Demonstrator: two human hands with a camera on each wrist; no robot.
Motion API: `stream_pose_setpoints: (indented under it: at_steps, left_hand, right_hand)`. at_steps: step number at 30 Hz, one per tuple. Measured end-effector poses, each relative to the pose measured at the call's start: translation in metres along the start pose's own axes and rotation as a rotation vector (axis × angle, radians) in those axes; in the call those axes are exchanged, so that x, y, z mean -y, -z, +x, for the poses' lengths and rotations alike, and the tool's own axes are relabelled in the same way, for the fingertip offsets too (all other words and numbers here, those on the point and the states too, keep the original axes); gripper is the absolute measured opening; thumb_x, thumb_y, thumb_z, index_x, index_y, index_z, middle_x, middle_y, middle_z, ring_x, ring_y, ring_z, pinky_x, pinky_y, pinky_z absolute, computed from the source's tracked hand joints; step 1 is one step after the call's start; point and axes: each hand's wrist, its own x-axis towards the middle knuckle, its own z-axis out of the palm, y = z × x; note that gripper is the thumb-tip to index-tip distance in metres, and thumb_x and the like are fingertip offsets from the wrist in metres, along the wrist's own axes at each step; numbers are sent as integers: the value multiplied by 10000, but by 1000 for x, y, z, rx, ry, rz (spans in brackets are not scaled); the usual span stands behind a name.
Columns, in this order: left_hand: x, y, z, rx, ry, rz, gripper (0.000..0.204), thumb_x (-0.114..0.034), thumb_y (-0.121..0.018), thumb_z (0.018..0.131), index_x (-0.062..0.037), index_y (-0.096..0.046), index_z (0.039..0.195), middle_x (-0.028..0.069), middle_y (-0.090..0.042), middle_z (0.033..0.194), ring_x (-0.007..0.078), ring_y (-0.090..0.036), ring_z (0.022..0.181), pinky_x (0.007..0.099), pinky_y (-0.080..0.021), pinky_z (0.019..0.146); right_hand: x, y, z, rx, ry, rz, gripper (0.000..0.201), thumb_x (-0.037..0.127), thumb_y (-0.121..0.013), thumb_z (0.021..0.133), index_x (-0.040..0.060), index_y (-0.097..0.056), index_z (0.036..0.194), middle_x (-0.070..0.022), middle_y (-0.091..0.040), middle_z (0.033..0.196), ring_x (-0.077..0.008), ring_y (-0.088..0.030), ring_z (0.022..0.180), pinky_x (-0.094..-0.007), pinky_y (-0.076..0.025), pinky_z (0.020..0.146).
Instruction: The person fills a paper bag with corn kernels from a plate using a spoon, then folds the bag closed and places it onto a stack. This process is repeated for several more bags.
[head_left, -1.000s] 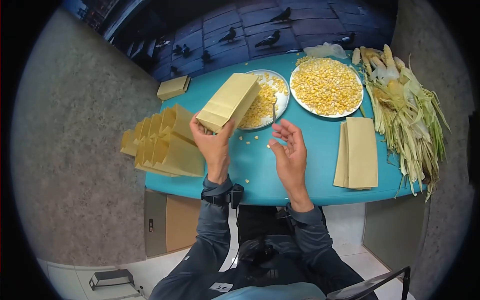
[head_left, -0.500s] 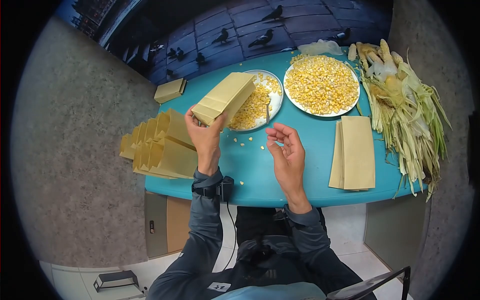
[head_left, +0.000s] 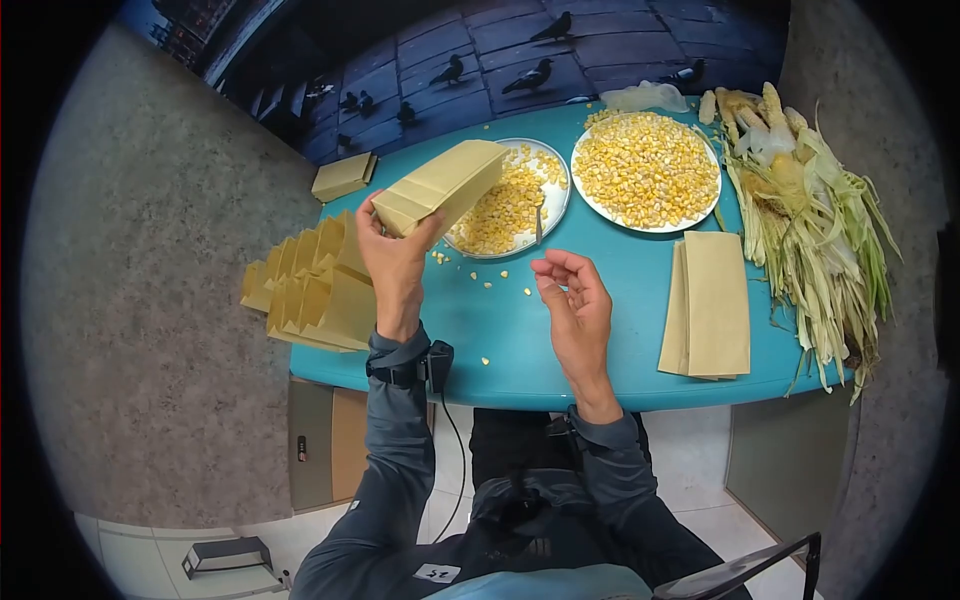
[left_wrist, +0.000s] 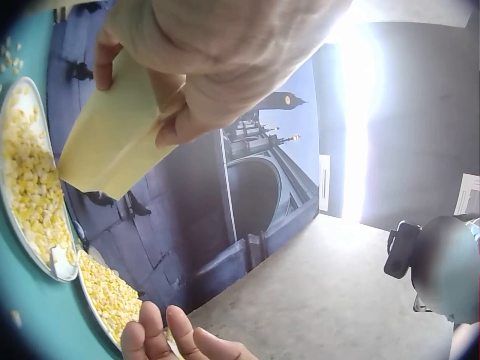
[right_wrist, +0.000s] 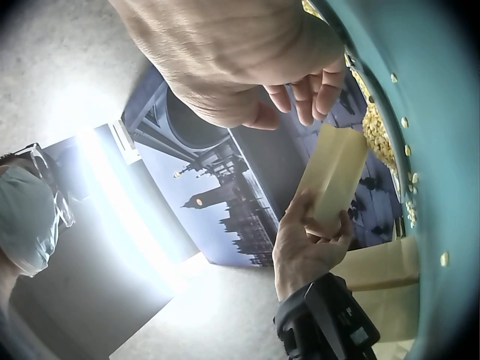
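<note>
My left hand [head_left: 395,270] grips the bottom end of a tan paper bag [head_left: 442,185], thumb on one side and fingers on the other. The bag is tilted, its far end overlapping a plate of corn kernels [head_left: 553,205] in the head view. In the left wrist view the bag [left_wrist: 112,135] slants down from the hand. My right hand [head_left: 578,320] hovers above the table with loosely bent fingers and nothing in them. Just beyond its fingertips, a metal spoon [head_left: 539,226] lies on the left plate's edge.
Several opened paper bags [head_left: 318,290] stand in rows at left, near a folded bag stack [head_left: 342,177]. A fuller corn plate [head_left: 650,231] sits right of centre. Flat paper bags [head_left: 718,305] and corn husks [head_left: 800,230] lie at right. Loose kernels dot the teal table [head_left: 510,340].
My left hand has shifted left with the paper bag, which is still tilted. The right hand has barely moved.
</note>
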Motion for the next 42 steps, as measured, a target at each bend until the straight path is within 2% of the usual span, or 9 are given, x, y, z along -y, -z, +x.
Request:
stream_pose_setpoints:
  at_steps: [8,17,19,29,31,39,42]
  left_hand:
    - [-8,4,5,22,-31,10,821,-47,-928,784,42,-465,1456,142,-641,1284,202,-663,1140,321,-583,945]
    - [-15,-1,11,-1,-50,59,872,-81,-935,769,69,-465,1488,146,-634,1295,200,-655,1150,313,-563,973]
    - [-15,-1,14,1,-55,80,864,-83,-933,769,69,-472,1485,145,-634,1294,200,-654,1151,314,-561,975]
    - [-17,2,13,3,-62,91,881,-84,-935,762,77,-477,1497,158,-630,1324,210,-666,1152,320,-564,985]
    - [-20,2,13,5,-58,90,889,-85,-934,764,81,-471,1504,161,-631,1324,213,-667,1156,323,-565,986]
    - [-40,-4,20,29,-98,137,905,-104,-931,767,103,-470,1518,182,-649,1323,223,-681,1150,326,-583,968]
    - [-40,-10,25,16,-106,203,855,-107,-942,775,78,-528,1499,161,-672,1307,212,-691,1140,325,-576,984]
  right_hand:
    - [3,0,-1,-2,-46,13,310,76,-691,1044,-26,-635,1331,-131,-735,1208,-140,-644,1112,-265,-530,852]
    - [5,-2,-2,-8,-74,-13,243,84,-673,1056,-34,-676,1269,-127,-762,1158,-141,-681,1067,-291,-545,913]
    - [2,-2,-2,-16,-34,-30,239,117,-671,1065,-19,-687,1261,-111,-782,1124,-111,-681,1003,-268,-508,847]
    - [8,-2,-4,-7,-82,-40,197,134,-686,1063,1,-726,1202,-103,-803,1085,-121,-709,985,-272,-505,839]
    - [8,-1,-4,6,-72,-67,172,97,-670,1077,-43,-708,1169,-145,-787,1072,-149,-730,996,-293,-572,916]
    - [12,-3,-4,7,-91,-62,173,97,-665,1081,-51,-711,1158,-142,-783,1052,-165,-742,1003,-310,-587,940]
    - [12,-3,-4,9,-93,-58,172,98,-664,1082,-50,-713,1154,-140,-783,1044,-166,-745,998,-309,-589,930]
